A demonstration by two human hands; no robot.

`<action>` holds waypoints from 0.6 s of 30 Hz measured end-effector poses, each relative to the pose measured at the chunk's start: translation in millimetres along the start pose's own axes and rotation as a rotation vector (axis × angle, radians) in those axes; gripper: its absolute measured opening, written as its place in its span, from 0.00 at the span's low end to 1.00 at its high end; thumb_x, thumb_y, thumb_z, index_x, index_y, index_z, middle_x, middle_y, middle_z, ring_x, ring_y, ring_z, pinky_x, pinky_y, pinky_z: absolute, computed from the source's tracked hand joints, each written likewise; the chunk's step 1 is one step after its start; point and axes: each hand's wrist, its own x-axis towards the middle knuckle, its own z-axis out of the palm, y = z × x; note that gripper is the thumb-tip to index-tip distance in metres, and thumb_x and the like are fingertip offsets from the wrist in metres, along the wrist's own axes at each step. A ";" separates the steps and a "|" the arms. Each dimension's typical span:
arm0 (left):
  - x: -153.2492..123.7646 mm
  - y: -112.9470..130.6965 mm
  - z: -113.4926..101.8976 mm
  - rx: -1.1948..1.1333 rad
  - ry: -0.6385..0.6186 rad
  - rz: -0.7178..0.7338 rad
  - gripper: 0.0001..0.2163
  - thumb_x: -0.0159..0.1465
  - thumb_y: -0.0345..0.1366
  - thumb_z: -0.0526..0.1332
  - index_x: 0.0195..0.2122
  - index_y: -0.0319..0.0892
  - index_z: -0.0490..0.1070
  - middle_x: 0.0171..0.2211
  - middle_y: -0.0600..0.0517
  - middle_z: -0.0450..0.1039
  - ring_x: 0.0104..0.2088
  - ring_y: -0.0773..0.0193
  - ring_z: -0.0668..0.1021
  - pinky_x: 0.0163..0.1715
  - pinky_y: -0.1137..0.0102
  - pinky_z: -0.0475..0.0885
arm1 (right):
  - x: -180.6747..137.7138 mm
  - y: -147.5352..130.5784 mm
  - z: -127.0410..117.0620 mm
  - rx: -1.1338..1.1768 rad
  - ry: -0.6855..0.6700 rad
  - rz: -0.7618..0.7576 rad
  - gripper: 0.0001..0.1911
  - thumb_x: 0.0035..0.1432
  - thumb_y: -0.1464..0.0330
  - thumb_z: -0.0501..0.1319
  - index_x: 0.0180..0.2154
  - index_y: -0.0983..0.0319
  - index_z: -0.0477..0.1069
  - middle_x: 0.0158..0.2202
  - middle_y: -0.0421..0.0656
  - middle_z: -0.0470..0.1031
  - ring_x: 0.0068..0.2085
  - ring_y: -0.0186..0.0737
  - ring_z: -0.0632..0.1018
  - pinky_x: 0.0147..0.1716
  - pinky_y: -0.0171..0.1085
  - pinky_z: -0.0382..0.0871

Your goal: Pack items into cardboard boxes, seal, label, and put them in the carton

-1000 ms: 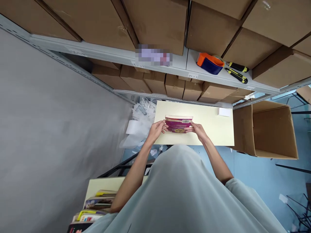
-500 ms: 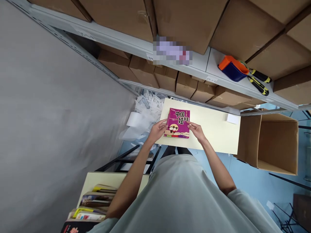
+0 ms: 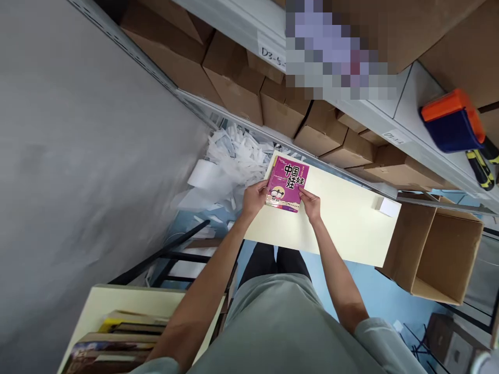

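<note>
A magenta book (image 3: 286, 182) with large Chinese characters and two cartoon figures on its cover is held face up between both hands. My left hand (image 3: 255, 199) is closed on its left edge, the thumb near the cover. On the opposite side, the fingers of my right hand (image 3: 310, 204) pinch the lower right edge. The book is over the far left part of a pale cream table (image 3: 343, 218), tilted slightly clockwise. Whether it touches the tabletop I cannot tell.
Shredded white paper (image 3: 237, 156) piles up beyond the table's left end. A small white block (image 3: 388, 206) and an open cardboard box (image 3: 444, 249) are at the right. Shelves hold cartons (image 3: 284, 106) and an orange-and-blue holder (image 3: 452, 122). More books (image 3: 120, 337) stand lower left.
Both hands have carried the book away from the table's front edge toward its far left side, turning it slightly clockwise. The head view has also shifted and tilted.
</note>
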 end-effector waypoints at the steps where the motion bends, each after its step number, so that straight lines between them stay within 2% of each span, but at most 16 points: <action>1: 1.7 -3.7 2.9 -0.003 0.015 -0.005 0.18 0.63 0.35 0.63 0.52 0.44 0.84 0.52 0.49 0.87 0.52 0.51 0.87 0.59 0.59 0.80 | 0.9 2.8 0.9 -0.020 0.009 -0.005 0.34 0.50 0.44 0.75 0.49 0.63 0.87 0.53 0.50 0.87 0.55 0.59 0.86 0.61 0.57 0.81; 4: -2.3 -10.0 9.9 -0.036 0.060 -0.017 0.17 0.64 0.34 0.63 0.52 0.44 0.83 0.53 0.48 0.86 0.52 0.53 0.87 0.58 0.61 0.80 | -3.0 3.8 0.0 -0.136 0.008 -0.021 0.31 0.56 0.45 0.72 0.50 0.62 0.86 0.53 0.50 0.87 0.54 0.58 0.86 0.60 0.56 0.81; 8: -20.6 -11.9 1.4 -0.048 0.116 -0.018 0.14 0.67 0.34 0.63 0.51 0.44 0.84 0.51 0.47 0.87 0.51 0.54 0.87 0.56 0.63 0.80 | -17.5 -14.4 -3.6 -0.507 0.031 -0.131 0.26 0.67 0.50 0.62 0.53 0.61 0.85 0.57 0.51 0.85 0.56 0.56 0.85 0.62 0.55 0.79; 10: -28.5 -16.0 -14.2 -0.028 0.169 -0.005 0.12 0.69 0.36 0.62 0.49 0.44 0.84 0.50 0.47 0.87 0.51 0.55 0.86 0.54 0.64 0.80 | -21.3 -28.4 0.2 -0.686 0.033 -0.269 0.24 0.71 0.53 0.58 0.55 0.60 0.83 0.59 0.53 0.83 0.59 0.56 0.84 0.64 0.56 0.77; 13: -33.0 -34.3 -47.0 0.002 0.273 -0.009 0.11 0.70 0.37 0.61 0.46 0.44 0.84 0.47 0.47 0.87 0.48 0.57 0.86 0.50 0.66 0.80 | -14.0 -44.9 18.8 -0.856 -0.067 -0.494 0.23 0.75 0.57 0.55 0.57 0.60 0.82 0.62 0.55 0.81 0.64 0.56 0.80 0.67 0.57 0.74; 18: -25.6 -92.9 -96.6 0.044 0.415 -0.150 0.08 0.66 0.34 0.63 0.40 0.44 0.84 0.41 0.47 0.87 0.43 0.57 0.87 0.48 0.66 0.80 | 24.3 -47.4 66.1 -1.064 -0.225 -0.738 0.21 0.76 0.58 0.55 0.60 0.58 0.79 0.70 0.55 0.72 0.71 0.58 0.72 0.71 0.63 0.67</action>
